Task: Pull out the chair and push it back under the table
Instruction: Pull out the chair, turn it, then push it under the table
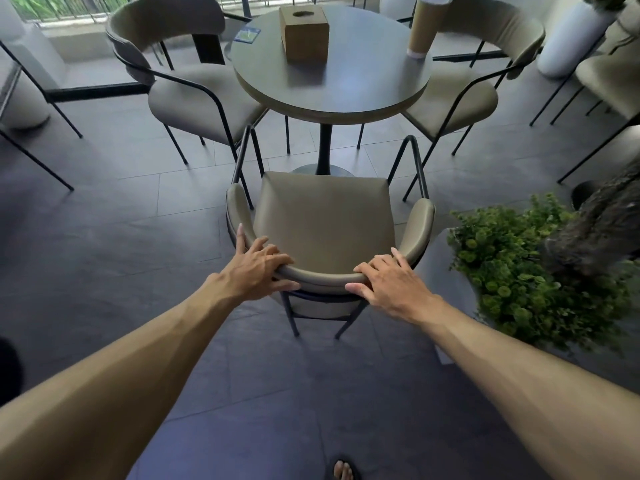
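Note:
A grey-green padded chair (pixel 323 216) with thin black legs stands in front of me, its seat clear of the round table (pixel 332 88) and its front edge near the table's black pedestal. My left hand (pixel 258 268) grips the left part of the curved backrest, fingers over the top and thumb underneath. My right hand (pixel 391 284) grips the right part of the same backrest in the same way. The seat is bare.
Matching chairs stand left (pixel 194 95) and right (pixel 460 95) of the table. A brown tissue box (pixel 304 32) and a cardboard tube (pixel 420 29) are on the tabletop. A leafy potted plant (pixel 519 268) sits close to the chair's right. Dark tiled floor lies behind me.

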